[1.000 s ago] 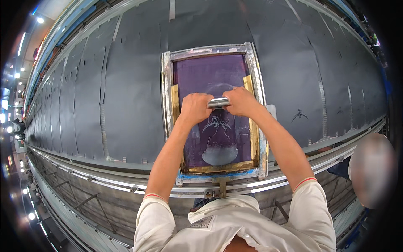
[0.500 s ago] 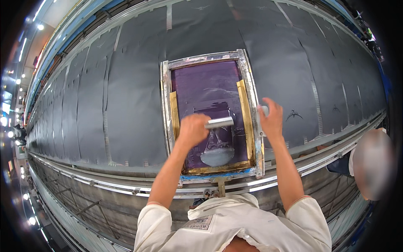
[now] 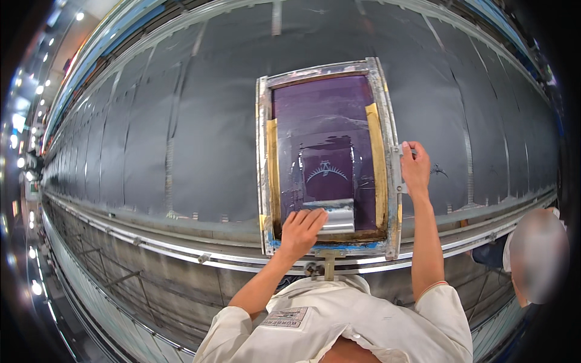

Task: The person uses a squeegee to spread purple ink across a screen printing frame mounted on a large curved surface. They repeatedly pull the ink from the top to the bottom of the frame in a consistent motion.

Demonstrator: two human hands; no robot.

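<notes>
My left hand (image 3: 302, 231) is closed on a metal squeegee (image 3: 338, 220) lying across the near end of a purple printing screen (image 3: 321, 106). A pale spiky arch design (image 3: 327, 172) shows on the mesh above it, with wet, glossy streaks around. The screen has a worn metal frame (image 3: 262, 169), taped yellow along the inner sides and marked blue at the near edge. At its right side, my right hand (image 3: 415, 169) grips a small metal bracket handle (image 3: 399, 184).
The frame sits on a long table covered in dark grey sheets (image 3: 212, 121), some seamed with tape; a faint arch print (image 3: 439, 170) lies right of the frame. Metal rails (image 3: 169, 247) run along the near edge. Another person (image 3: 535, 257) is at the right.
My right hand has left the squeegee for the frame's side handle. My left hand has drawn the squeegee down toward me to the near end, uncovering the arch design. The view has shifted slightly.
</notes>
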